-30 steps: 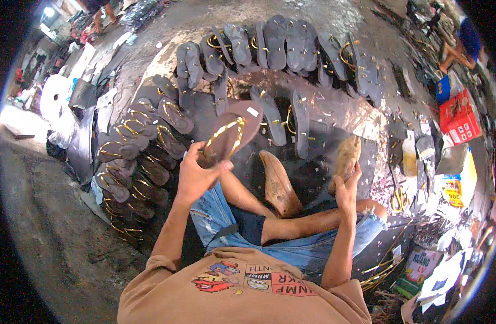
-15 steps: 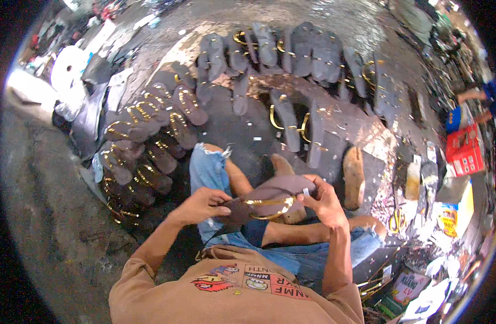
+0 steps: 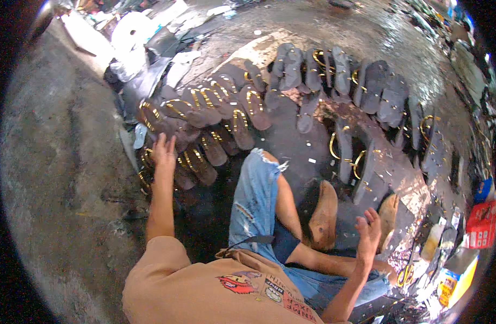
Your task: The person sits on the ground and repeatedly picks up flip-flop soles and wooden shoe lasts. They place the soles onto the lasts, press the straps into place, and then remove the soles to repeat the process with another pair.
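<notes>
On the left, my left hand [image 3: 164, 151] reaches out to a group of dark flip-flops with gold straps. Its fingers are stretched out beside the sole of one flip-flop [image 3: 155, 120], and nothing shows in its grasp. My right hand [image 3: 368, 232] is raised over my lower leg, its fingers apart and empty. Close to it stands a foot-shaped wooden form [image 3: 388, 218]. A second wooden form [image 3: 323, 218] lies nearer my knee.
More dark sandals [image 3: 340, 73] stand in a curved row at the far side. Loose soles with gold straps [image 3: 342, 154] lie on the dark mat. At right are yellow-handled scissors [image 3: 404, 275], a red box [image 3: 483, 222] and a yellow-and-white pack [image 3: 456, 278]. A white roll [image 3: 133, 33] is far left.
The gold-strapped flip-flop has left both hands. My left hand has swung left to the sandal group, where one more flip-flop now lies. My right hand has opened. The view has turned left.
</notes>
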A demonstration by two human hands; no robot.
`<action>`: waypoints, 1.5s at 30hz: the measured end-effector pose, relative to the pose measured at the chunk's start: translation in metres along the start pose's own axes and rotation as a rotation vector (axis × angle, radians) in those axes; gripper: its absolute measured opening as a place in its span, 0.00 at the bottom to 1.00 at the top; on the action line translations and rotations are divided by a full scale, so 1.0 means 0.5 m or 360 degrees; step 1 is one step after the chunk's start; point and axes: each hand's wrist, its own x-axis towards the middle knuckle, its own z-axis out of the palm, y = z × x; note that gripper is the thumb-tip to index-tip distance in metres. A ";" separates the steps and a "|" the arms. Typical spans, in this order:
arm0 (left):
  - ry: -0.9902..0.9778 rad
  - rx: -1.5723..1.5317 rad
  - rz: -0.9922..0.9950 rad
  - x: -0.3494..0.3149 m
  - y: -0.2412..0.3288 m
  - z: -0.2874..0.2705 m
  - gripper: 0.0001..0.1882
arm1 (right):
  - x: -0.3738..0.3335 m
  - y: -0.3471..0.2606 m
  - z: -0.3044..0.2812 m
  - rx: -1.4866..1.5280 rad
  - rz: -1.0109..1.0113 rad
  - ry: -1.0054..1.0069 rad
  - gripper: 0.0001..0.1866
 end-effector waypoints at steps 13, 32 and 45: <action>-0.0835 0.2294 0.1089 -0.147 -0.515 0.511 0.37 | 0.026 0.057 0.009 0.0027 0.0023 0.0350 0.21; -0.1113 0.0389 -0.1279 -0.612 -0.276 0.278 0.23 | 0.021 -0.005 0.059 0.0125 -0.0133 0.0358 0.18; -0.1426 0.1078 0.0356 -0.738 -0.331 0.197 0.20 | 0.014 -0.015 0.044 0.0214 -0.0252 0.0449 0.17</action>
